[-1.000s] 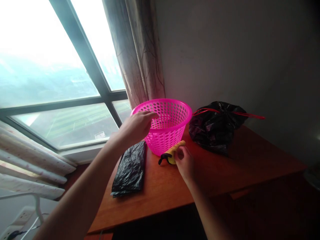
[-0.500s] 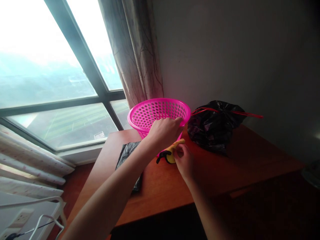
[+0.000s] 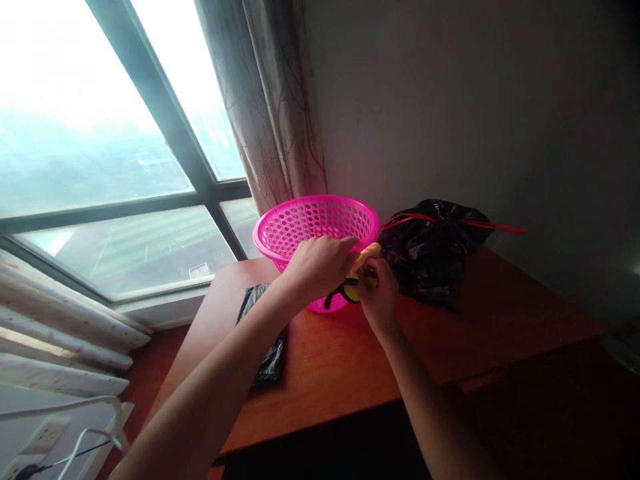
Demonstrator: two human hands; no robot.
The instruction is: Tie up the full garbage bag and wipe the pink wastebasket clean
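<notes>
A yellow and black object [image 3: 359, 280], shaped like a clip or small tool, is lifted off the wooden table [image 3: 350, 360] in front of a pink perforated basket [image 3: 300, 230]. My right hand [image 3: 380, 297] grips it from below, fingers curled round it. My left hand [image 3: 320, 267] is closed on its upper end, just in front of the basket's wall. Exactly what the object is stays unclear.
A tied black bin bag [image 3: 430, 250] with red drawstrings sits right of the basket by the wall. A flat folded black bag [image 3: 265, 333] lies on the table's left part. A curtain [image 3: 275, 113] and window [image 3: 100, 153] stand behind; a white rack [image 3: 65, 407] is lower left.
My right hand has raised the yellow and black object off the table. My left hand left the basket's rim and closed on the object's top.
</notes>
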